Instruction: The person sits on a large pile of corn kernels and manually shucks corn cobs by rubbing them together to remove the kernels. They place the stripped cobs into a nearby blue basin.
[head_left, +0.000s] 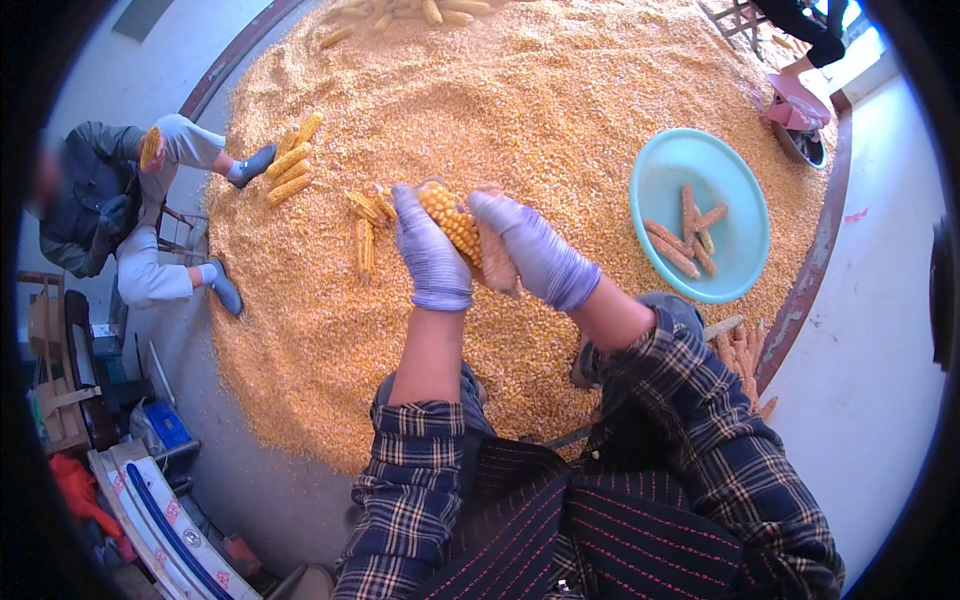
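Observation:
Both of my hands wear pale purple knit gloves and meet in front of me, above a broad spread of loose corn kernels (540, 375). My left hand (431, 251) is closed around an ear of corn (451, 221) that still bears yellow kernels. In my right hand (536, 244) is a bare corn cob (497, 259), pressed lengthwise against the ear. Just left of my left hand, partly shelled ears (364, 244) lie on the kernels. The glove hides the lower part of the ear.
A turquoise basin (643, 217) holding several bare cobs (688, 214) stands to the right. More cobs (739, 352) lie beside my right knee. At left, a seated person (97, 202) holds an ear, near a few ears (289, 172). Another person (810, 37) is at far right.

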